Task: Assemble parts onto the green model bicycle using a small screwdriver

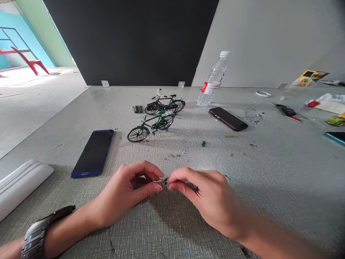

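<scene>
Between the fingertips of both hands is a small silvery metal part [161, 181], mostly covered by the fingers. My left hand [124, 192] pinches its left end, and my right hand [206, 196] is closed at its right end. Beyond the hands a green model bicycle [155, 126] stands on the table. Just behind it is a black model bicycle [167, 105]. Small green and metal pieces [137, 109] lie left of the black bicycle. A tiny dark green piece [203, 143] rests to the right of the green one.
A blue phone [94, 153] lies at the left, near a white case [24, 183]. A dark phone [228, 118] and a water bottle [213, 81] are behind on the right. Keys [285, 109], a white ring [263, 94] and packets [329, 104] are farther right.
</scene>
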`<state>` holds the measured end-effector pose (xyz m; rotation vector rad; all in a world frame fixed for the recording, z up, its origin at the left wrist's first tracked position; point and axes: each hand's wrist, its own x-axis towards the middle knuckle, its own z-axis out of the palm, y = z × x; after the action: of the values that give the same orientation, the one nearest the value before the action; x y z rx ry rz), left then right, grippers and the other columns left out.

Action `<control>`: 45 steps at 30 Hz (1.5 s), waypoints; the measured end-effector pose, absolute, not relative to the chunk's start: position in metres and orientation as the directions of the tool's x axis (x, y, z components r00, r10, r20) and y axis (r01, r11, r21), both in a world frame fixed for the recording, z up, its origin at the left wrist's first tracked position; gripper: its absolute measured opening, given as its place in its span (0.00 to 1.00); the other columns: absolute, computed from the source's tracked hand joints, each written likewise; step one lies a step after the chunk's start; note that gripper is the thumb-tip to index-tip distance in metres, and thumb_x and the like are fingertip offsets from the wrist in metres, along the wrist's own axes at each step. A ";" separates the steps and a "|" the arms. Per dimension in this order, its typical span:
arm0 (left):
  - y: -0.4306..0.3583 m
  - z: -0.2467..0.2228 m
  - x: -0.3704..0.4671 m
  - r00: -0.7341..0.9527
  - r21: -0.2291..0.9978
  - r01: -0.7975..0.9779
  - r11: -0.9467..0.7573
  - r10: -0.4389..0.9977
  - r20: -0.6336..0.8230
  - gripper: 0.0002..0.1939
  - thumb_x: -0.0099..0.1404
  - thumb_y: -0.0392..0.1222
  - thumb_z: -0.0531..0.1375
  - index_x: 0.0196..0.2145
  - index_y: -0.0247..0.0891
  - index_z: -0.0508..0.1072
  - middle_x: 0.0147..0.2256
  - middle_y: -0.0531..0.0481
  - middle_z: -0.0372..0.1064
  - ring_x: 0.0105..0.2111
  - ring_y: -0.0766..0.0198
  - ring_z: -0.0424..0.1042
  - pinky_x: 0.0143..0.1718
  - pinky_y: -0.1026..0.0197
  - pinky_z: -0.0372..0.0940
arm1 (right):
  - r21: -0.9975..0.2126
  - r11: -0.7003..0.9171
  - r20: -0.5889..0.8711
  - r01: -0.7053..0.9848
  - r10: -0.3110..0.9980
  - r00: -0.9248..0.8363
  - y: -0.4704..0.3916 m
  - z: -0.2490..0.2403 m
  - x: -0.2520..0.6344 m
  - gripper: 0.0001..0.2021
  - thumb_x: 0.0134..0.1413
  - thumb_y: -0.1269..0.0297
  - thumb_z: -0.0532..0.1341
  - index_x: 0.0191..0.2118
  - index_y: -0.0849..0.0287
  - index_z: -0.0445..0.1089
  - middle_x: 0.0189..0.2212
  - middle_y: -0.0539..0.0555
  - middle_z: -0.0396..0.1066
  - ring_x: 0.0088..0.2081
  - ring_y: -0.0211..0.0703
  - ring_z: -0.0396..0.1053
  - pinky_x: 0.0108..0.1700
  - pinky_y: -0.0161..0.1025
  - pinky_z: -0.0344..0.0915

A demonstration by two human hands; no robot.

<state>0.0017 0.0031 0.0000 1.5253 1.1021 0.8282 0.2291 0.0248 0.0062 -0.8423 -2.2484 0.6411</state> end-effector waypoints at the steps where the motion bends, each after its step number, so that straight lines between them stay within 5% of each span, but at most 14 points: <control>1: 0.003 0.000 0.002 0.333 0.971 0.235 -0.048 0.942 -0.034 0.05 0.66 0.40 0.65 0.41 0.41 0.77 0.31 0.55 0.74 0.30 0.68 0.69 0.30 0.67 0.63 | -0.628 0.674 0.397 0.390 0.708 -0.584 0.024 0.006 0.229 0.04 0.69 0.63 0.60 0.41 0.54 0.71 0.30 0.43 0.78 0.27 0.30 0.73 0.30 0.30 0.65; 16: 0.000 -0.001 0.001 0.324 0.978 0.197 -0.071 0.946 0.004 0.01 0.66 0.38 0.65 0.37 0.39 0.77 0.31 0.55 0.75 0.30 0.68 0.71 0.32 0.67 0.65 | -0.637 0.639 0.344 0.430 0.736 -0.583 0.025 0.006 0.230 0.00 0.67 0.65 0.62 0.41 0.53 0.70 0.31 0.42 0.78 0.28 0.31 0.74 0.31 0.30 0.66; 22: 0.002 -0.002 0.002 0.318 0.984 0.160 -0.077 0.948 0.023 0.01 0.65 0.37 0.66 0.36 0.40 0.79 0.32 0.54 0.78 0.32 0.68 0.72 0.34 0.67 0.67 | -0.711 0.556 0.281 0.431 0.786 -0.550 0.026 0.002 0.232 0.14 0.64 0.72 0.63 0.52 0.51 0.71 0.37 0.43 0.82 0.37 0.34 0.80 0.40 0.29 0.71; 35: 0.002 0.001 0.002 0.303 0.978 0.204 -0.048 0.953 -0.016 0.04 0.67 0.39 0.63 0.35 0.37 0.76 0.28 0.53 0.74 0.27 0.69 0.70 0.29 0.67 0.66 | -0.685 0.569 0.281 0.455 0.783 -0.555 0.030 0.011 0.227 0.04 0.63 0.71 0.64 0.40 0.55 0.76 0.35 0.47 0.76 0.35 0.35 0.74 0.36 0.33 0.67; 45: 0.004 0.003 0.004 0.252 0.989 0.142 -0.032 0.968 -0.004 0.03 0.67 0.37 0.63 0.38 0.37 0.74 0.29 0.53 0.73 0.27 0.69 0.70 0.27 0.68 0.65 | -0.647 0.591 0.317 0.483 0.784 -0.534 0.025 0.012 0.228 0.06 0.66 0.65 0.61 0.47 0.55 0.71 0.39 0.51 0.75 0.38 0.39 0.73 0.38 0.35 0.69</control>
<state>0.0036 0.0038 0.0035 1.4344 1.1127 0.9559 0.2283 0.0252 0.0117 -1.0009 -2.2267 0.6625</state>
